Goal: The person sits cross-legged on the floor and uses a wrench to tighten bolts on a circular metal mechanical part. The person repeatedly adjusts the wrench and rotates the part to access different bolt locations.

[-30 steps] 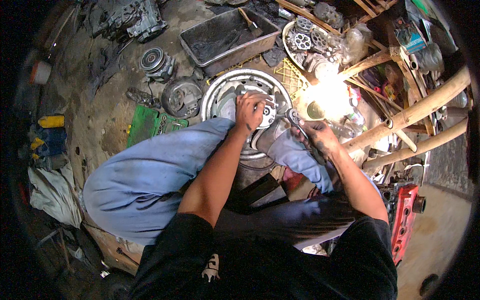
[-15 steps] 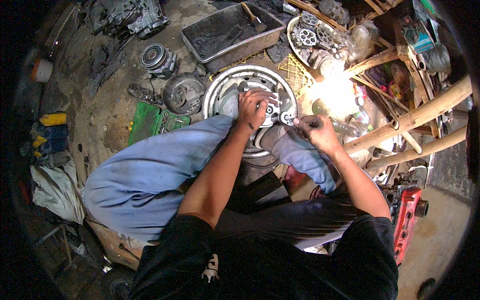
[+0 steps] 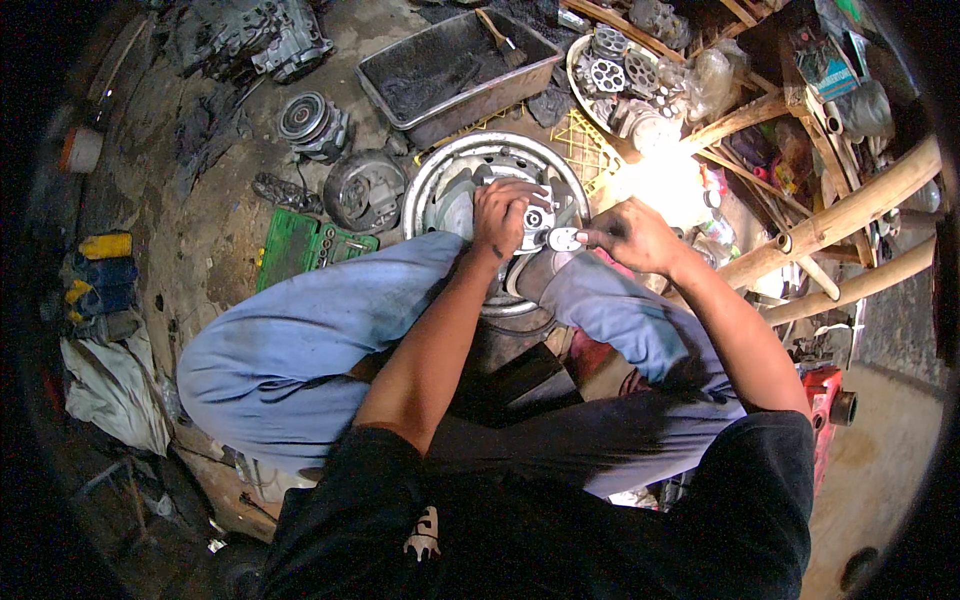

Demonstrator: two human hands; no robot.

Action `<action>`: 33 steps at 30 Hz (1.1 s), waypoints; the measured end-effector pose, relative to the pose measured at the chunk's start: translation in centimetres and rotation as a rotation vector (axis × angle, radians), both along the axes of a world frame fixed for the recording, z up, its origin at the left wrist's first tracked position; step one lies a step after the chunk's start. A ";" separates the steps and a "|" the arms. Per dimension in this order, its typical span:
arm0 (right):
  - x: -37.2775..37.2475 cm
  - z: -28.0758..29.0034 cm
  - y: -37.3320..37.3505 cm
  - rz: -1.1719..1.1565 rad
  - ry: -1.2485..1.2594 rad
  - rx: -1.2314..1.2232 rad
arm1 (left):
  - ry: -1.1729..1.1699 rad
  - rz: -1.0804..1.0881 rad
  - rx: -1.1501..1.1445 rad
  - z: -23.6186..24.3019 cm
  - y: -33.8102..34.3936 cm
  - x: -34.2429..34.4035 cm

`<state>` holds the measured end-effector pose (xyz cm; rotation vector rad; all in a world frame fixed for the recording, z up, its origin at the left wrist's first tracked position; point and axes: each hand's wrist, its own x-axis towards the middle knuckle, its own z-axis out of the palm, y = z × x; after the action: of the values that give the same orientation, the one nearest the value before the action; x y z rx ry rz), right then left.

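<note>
A silver, round-hubbed metal part (image 3: 537,216) lies over a steel wheel rim (image 3: 420,180) between my lower legs. Fingers curled over its left side, my left hand (image 3: 498,217) grips this part. My right hand (image 3: 640,237) is closed around the handle of a ratchet wrench; the bright head of the ratchet wrench (image 3: 566,239) shows at the part's lower right edge. Whether a socket is seated on a bolt there, I cannot tell. My right shoe (image 3: 535,278) rests against the rim's near side.
An open green socket case (image 3: 290,250) lies left of the rim, near a pulley unit (image 3: 310,122) and a dark round housing (image 3: 365,190). Beyond stands a black tub (image 3: 430,125) with a brush (image 3: 503,38). A basin (image 3: 577,85) of metal parts and wooden poles (image 3: 830,220) are at right.
The ratchet wrench has swung, its head now turned flatter and lower. My right hand has moved slightly up and its elbow outward; my left hand keeps its grip on the metal part.
</note>
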<state>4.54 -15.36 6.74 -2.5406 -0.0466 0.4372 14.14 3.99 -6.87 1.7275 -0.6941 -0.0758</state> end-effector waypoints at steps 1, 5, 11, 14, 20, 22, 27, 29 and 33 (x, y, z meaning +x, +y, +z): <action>0.4 0.0 -0.2 0.069 -0.081 0.006 | 0.027 0.013 -0.013 0.1 0.2 -0.1; 0.6 0.0 -0.7 -0.013 0.059 0.058 | 0.019 0.654 0.262 0.3 0.5 -6.1; -3.8 -2.8 0.5 -0.341 0.033 0.163 | 1.326 0.341 -0.254 6.7 -2.2 -14.7; -2.9 -2.0 1.2 -0.352 0.049 0.025 | 1.291 0.238 -0.526 6.8 -4.0 -13.1; -3.2 0.8 0.1 -0.207 0.092 0.143 | 1.151 0.299 -0.575 7.0 -5.5 -12.9; -4.3 1.4 -2.0 -0.075 0.227 0.101 | 1.226 0.381 -0.720 6.5 -7.1 -13.1; -6.7 -1.2 -3.2 -0.169 0.153 -0.118 | 1.315 0.466 -0.986 8.0 -8.2 -13.4; -7.3 -1.9 -2.7 -0.218 0.040 -0.218 | 1.379 0.339 -1.058 8.0 -8.7 -12.6; -6.9 -2.5 -2.9 -0.268 0.140 -0.236 | 1.632 0.172 -1.220 7.5 -9.3 -10.9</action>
<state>-2.40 -18.26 4.24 -2.6856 0.4161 0.5374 3.19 -5.29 0.60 0.1731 0.5955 -0.6819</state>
